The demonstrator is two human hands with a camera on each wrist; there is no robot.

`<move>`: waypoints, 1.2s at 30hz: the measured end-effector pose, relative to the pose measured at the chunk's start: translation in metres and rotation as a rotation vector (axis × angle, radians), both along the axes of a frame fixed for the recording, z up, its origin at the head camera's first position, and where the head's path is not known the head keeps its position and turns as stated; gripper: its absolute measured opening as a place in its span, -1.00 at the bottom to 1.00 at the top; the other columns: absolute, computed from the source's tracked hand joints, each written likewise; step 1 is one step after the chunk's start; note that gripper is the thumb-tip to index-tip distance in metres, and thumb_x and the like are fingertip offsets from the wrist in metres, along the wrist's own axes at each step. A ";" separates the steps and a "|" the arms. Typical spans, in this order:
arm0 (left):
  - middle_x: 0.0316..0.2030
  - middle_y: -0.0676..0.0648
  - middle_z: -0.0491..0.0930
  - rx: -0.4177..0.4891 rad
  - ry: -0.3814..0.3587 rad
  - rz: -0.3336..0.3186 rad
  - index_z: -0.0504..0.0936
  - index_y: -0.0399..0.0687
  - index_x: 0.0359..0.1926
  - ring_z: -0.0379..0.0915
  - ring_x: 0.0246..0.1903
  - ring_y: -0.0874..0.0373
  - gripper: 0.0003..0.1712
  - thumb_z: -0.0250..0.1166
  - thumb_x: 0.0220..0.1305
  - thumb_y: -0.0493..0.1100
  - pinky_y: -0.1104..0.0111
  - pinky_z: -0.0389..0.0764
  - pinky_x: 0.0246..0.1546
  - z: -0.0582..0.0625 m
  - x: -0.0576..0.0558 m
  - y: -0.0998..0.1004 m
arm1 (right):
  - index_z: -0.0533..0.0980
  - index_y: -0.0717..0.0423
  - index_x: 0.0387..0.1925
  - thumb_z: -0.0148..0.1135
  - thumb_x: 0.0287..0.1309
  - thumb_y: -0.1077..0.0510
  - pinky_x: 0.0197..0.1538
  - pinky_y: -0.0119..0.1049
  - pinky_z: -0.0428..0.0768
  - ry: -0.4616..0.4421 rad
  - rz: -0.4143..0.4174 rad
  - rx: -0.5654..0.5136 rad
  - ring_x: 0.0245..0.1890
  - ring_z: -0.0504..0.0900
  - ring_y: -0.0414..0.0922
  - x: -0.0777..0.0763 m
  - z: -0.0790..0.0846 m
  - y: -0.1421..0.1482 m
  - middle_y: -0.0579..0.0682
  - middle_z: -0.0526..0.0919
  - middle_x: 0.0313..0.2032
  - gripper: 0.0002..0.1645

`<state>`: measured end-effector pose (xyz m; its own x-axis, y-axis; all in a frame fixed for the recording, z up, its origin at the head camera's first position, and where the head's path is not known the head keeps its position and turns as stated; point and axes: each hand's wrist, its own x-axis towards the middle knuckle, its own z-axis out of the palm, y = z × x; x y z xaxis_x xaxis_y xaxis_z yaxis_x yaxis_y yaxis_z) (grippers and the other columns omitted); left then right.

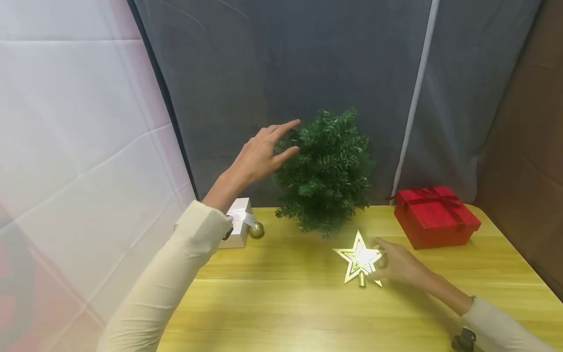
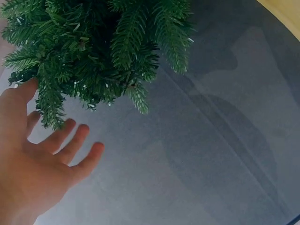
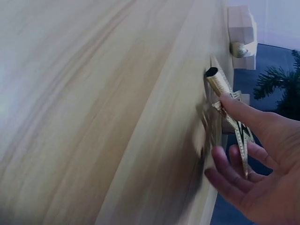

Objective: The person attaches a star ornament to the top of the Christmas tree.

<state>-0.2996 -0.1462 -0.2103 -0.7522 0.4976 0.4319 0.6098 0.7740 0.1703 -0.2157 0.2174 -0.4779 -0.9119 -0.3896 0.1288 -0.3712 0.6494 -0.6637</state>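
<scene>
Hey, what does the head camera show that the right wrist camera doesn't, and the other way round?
Only the head view shows the red gift box, the person's left grip raised at the artificial Christmas tree, and that tree's bushy body rather than just its edge.

Only the right wrist view shows the dark tube opening of the gold star tree topper.

Both share the topper, the right grip holding it, the white gift box, the gold bauble, some tree branches and the wooden tabletop.

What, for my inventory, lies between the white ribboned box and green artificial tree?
A gold ball beside the box, then bare yellow tabletop, in the head view.
</scene>
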 end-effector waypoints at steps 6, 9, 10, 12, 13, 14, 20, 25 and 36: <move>0.52 -0.05 0.31 0.082 -0.050 -0.099 0.20 0.34 0.62 0.34 0.43 -0.10 -0.27 0.20 0.55 0.15 -0.07 0.45 0.35 -0.003 -0.010 0.003 | 0.53 0.17 0.18 0.66 -0.02 0.24 -0.47 -0.31 0.67 -0.090 0.039 -0.167 -0.44 0.78 -0.19 -0.001 -0.003 0.000 0.04 0.79 -0.39 -0.29; 0.49 -0.05 0.36 0.133 -0.065 -0.143 0.27 0.26 0.59 0.41 0.38 -0.06 -0.30 0.24 0.54 0.09 0.02 0.46 0.36 -0.006 -0.015 0.004 | 0.57 0.18 0.15 0.61 0.04 0.28 -0.47 -0.31 0.68 -0.094 0.033 -0.218 -0.42 0.80 -0.15 -0.002 -0.004 0.002 0.31 0.75 -0.10 -0.38; 0.47 -0.06 0.40 0.151 -0.067 -0.155 0.31 0.23 0.57 0.45 0.35 -0.05 -0.31 0.26 0.52 0.08 0.04 0.47 0.35 -0.007 -0.016 0.004 | 0.58 0.18 0.14 0.59 0.06 0.29 -0.46 -0.30 0.68 -0.093 0.029 -0.233 -0.42 0.81 -0.14 -0.002 -0.004 0.002 0.40 0.69 0.01 -0.41; 0.40 -0.08 0.49 0.186 -0.067 -0.172 0.39 0.19 0.53 0.53 0.26 -0.03 -0.35 0.30 0.50 0.05 0.08 0.53 0.28 -0.009 -0.019 0.005 | 0.61 0.18 0.11 0.57 0.10 0.30 -0.45 -0.30 0.69 -0.080 0.023 -0.255 -0.42 0.81 -0.11 -0.002 -0.004 0.004 0.51 0.56 0.17 -0.48; 0.36 -0.08 0.53 0.204 -0.066 -0.176 0.43 0.17 0.50 0.56 0.21 -0.02 -0.36 0.33 0.48 0.04 0.09 0.56 0.24 -0.010 -0.021 0.005 | 0.62 0.19 0.10 0.56 0.11 0.30 -0.43 -0.30 0.70 -0.062 0.026 -0.258 -0.42 0.81 -0.13 -0.002 -0.003 0.004 0.53 0.53 0.20 -0.50; 0.31 -0.10 0.58 0.221 -0.065 -0.176 0.47 0.16 0.47 0.58 0.16 -0.01 -0.38 0.35 0.46 0.04 0.10 0.59 0.19 -0.011 -0.022 0.005 | 0.64 0.19 0.08 0.55 0.12 0.29 -0.41 -0.32 0.69 -0.028 0.024 -0.246 -0.41 0.80 -0.18 -0.002 -0.002 0.005 0.51 0.54 0.20 -0.53; 0.23 -0.12 0.64 0.315 -0.070 -0.163 0.62 0.19 0.34 0.63 0.14 0.01 -0.42 0.47 0.33 0.07 0.10 0.63 0.17 -0.016 -0.025 0.006 | 0.70 0.15 0.03 0.58 0.10 0.24 -0.43 -0.38 0.62 0.098 -0.021 -0.190 -0.55 0.68 -0.32 0.001 0.012 0.014 0.32 0.71 0.07 -0.57; 0.26 -0.11 0.63 0.363 -0.072 -0.167 0.66 0.21 0.29 0.66 0.15 0.01 -0.43 0.53 0.27 0.06 0.06 0.64 0.18 -0.017 -0.027 0.004 | 0.66 0.19 0.09 0.52 0.17 0.27 -0.37 -0.25 0.75 0.045 -0.029 -0.229 -0.44 0.82 -0.08 0.001 0.035 0.028 0.34 0.72 0.00 -0.56; 0.18 -0.10 0.69 0.401 -0.072 -0.157 0.69 0.20 0.25 0.70 0.07 0.09 -0.42 0.56 0.21 0.10 0.17 0.69 0.10 -0.023 -0.031 0.002 | 0.65 0.16 0.14 0.52 0.19 0.24 -0.40 -0.27 0.73 0.176 -0.161 -0.088 -0.41 0.82 -0.12 -0.003 0.106 0.060 0.22 0.77 -0.13 -0.54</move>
